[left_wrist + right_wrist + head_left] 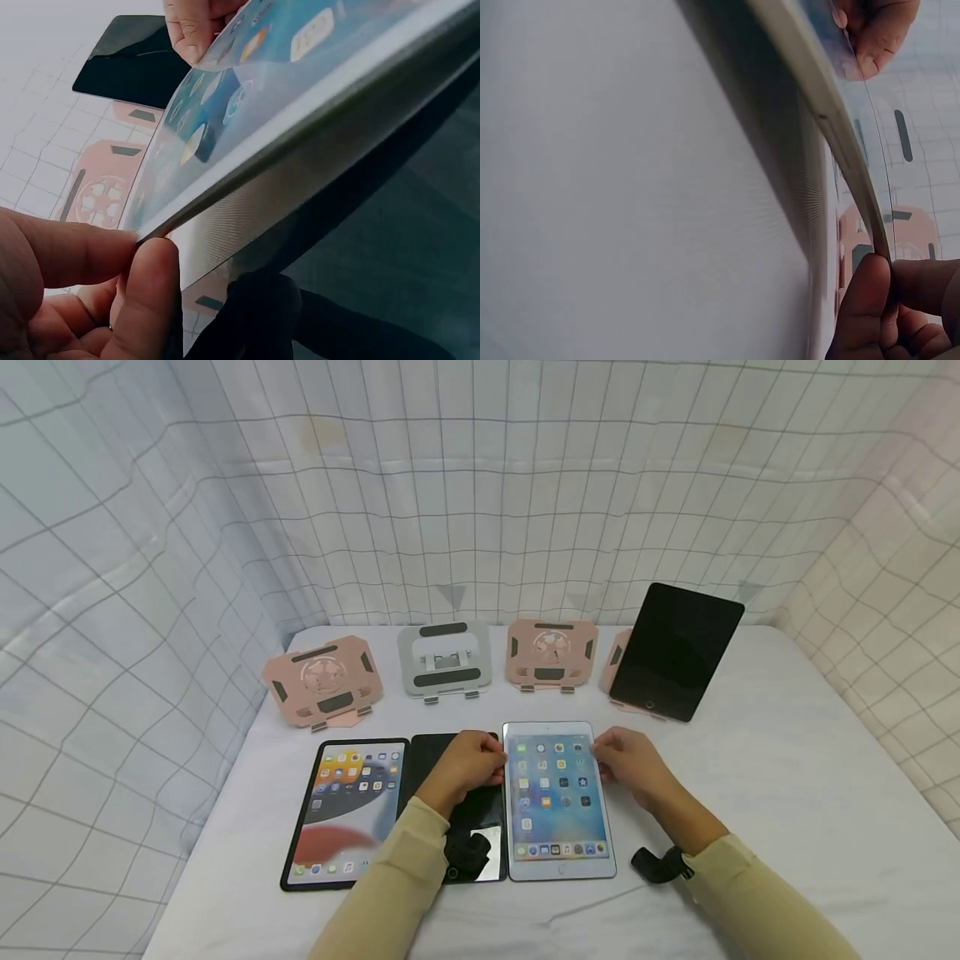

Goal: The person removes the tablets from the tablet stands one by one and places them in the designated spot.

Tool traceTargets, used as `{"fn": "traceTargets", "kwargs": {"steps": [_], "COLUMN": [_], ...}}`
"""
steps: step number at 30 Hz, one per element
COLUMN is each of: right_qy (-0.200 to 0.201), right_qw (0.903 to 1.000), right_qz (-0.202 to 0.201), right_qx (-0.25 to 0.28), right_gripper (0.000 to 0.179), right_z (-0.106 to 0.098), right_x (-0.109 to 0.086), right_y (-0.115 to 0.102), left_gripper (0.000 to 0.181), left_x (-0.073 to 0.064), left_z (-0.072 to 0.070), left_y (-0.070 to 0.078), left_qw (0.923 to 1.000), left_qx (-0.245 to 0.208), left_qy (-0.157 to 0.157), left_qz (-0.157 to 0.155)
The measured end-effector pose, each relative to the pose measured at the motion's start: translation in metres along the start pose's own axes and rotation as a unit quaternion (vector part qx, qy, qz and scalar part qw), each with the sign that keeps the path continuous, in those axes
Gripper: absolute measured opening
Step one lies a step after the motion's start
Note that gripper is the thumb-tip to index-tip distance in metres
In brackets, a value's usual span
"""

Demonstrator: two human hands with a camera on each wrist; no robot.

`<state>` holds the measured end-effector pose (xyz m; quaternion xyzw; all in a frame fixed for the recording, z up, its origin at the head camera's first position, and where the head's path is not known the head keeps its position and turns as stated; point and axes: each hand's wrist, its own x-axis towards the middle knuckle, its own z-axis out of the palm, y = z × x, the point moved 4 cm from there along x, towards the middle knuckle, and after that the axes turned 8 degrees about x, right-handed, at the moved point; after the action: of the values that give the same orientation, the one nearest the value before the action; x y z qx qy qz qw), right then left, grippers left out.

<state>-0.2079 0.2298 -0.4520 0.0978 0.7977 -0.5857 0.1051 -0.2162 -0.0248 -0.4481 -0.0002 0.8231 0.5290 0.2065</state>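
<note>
My left hand [471, 762] pinches the left edge of a white tablet [562, 797] between thumb and finger, close to its upper corner. On the opposite edge, my right hand [628, 762] grips the tablet the same way. Its screen is lit with rows of app icons on blue, facing up. In the left wrist view the edge of the tablet [300, 135] stands raised above the surface below. The right wrist view shows the tablet's side [832, 135] with a dark gap under it. A black tablet [476, 810] lies just left, partly hidden by my left arm.
Another lit tablet [348, 810] lies at the left. Along the back stand a pink stand [326, 681], a grey stand [445, 660] and a second pink stand [552, 652]. At the back right, a dark tablet [675, 652] leans on a pink stand [615, 662]. White gridded cloth [495, 527] hangs behind.
</note>
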Motion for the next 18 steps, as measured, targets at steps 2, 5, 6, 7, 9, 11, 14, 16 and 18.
{"fn": "traceTargets", "kwargs": {"steps": [2, 5, 6, 7, 9, 11, 14, 16, 18], "right_qy": [-0.002, -0.007, -0.007, -0.009, -0.011, -0.010, -0.011, -0.011, -0.013], "right_qw": [1.0000, 0.9998, 0.9996, 0.9994, 0.9989, 0.9982, 0.9972, 0.9965, 0.9960], "right_qz": [0.003, 0.008, 0.010, 0.012, 0.013, 0.013, 0.010, 0.009, 0.008], "right_qx": [-0.008, -0.019, -0.023, -0.030, -0.043, -0.058, -0.074, -0.082, -0.088], "right_gripper": [0.017, 0.017, 0.017, 0.017, 0.017, 0.017, 0.017, 0.016, 0.015], "right_z": [0.0013, 0.0031, 0.0037, 0.0041, 0.0047, 0.0051, 0.0057, 0.0064, 0.0073], "right_x": [0.0010, 0.0018, 0.0019, 0.0021, 0.0024, 0.0031, 0.0049, 0.0063, 0.0081], "right_y": [0.0004, -0.0006, -0.0015, -0.0023, -0.0042, -0.0061, -0.0072, -0.0075, -0.0076], "left_gripper": [0.007, 0.008, 0.008, 0.008, 0.008, 0.008, 0.009, 0.011, 0.014], "left_x": [-0.0003, -0.0012, -0.0015, -0.0019, -0.0025, -0.0031, -0.0030, -0.0028, -0.0025], "left_z": [0.0001, -0.0002, -0.0003, -0.0003, -0.0004, -0.0005, -0.0002, -0.0004, -0.0010], "left_y": [0.0013, 0.0027, 0.0030, 0.0033, 0.0040, 0.0048, 0.0058, 0.0066, 0.0079], "left_qw": [0.9999, 0.9994, 0.9991, 0.9989, 0.9983, 0.9974, 0.9945, 0.9911, 0.9860], "left_qx": [0.016, 0.033, 0.037, 0.040, 0.046, 0.053, 0.081, 0.111, 0.146], "left_qy": [0.003, 0.013, 0.017, 0.022, 0.034, 0.048, 0.065, 0.074, 0.079], "left_qz": [-0.002, -0.008, -0.008, -0.009, -0.006, 0.000, 0.007, 0.011, 0.014]}}
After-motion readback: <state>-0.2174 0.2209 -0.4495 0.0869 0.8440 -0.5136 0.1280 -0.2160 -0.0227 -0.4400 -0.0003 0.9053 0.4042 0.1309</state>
